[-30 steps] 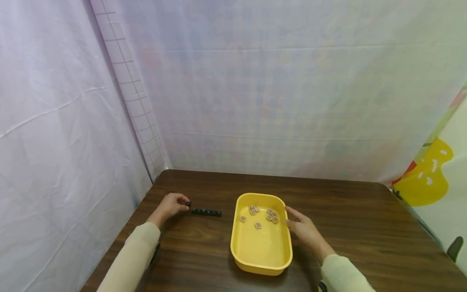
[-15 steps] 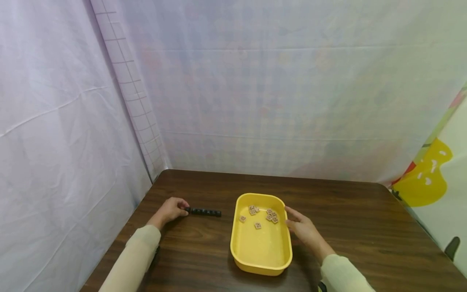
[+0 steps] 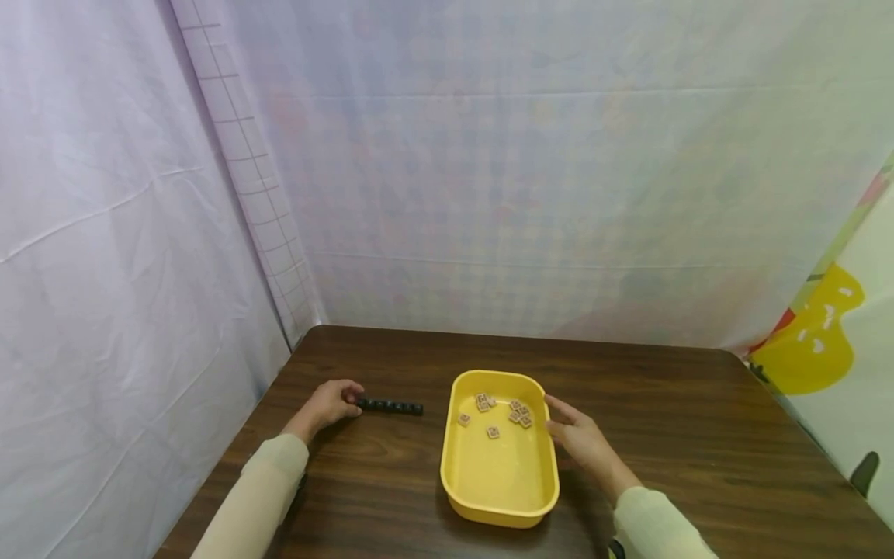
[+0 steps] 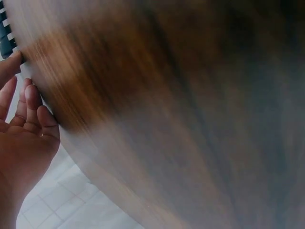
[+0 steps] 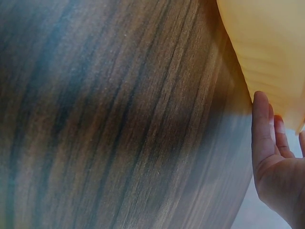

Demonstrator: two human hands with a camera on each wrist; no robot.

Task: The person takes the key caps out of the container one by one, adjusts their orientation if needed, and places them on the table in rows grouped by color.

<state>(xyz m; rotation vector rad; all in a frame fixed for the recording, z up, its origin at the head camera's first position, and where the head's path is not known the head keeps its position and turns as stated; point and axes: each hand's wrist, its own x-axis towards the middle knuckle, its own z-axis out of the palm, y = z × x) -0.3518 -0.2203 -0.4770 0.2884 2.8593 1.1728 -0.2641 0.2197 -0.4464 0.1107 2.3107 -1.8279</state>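
Note:
On the left of the table, a row of small black square tiles (image 3: 391,406) lies end to end, with faint light marks on top. My left hand (image 3: 330,405) pinches the tile at the row's left end, partly hiding it. The left wrist view has the thumb against the dark row (image 4: 6,40) at its upper left edge. A yellow tray (image 3: 499,512) stands in the middle, holding several small tan square pieces (image 3: 493,432) with dark marks. Along the tray's right wall rests my right hand (image 3: 585,442), its fingers straight; the right wrist view shows them against the yellow side.
The brown wood-grain table (image 3: 670,419) extends to the right of the tray and behind it. White cloth hangings (image 3: 531,194) stand along the back and left edges. A yellow printed shape (image 3: 810,349) is on the sheet at the right.
The left hand has brought a separate black tile down and right, against the row's left end, closing the gap. Right hand and tray stay in place.

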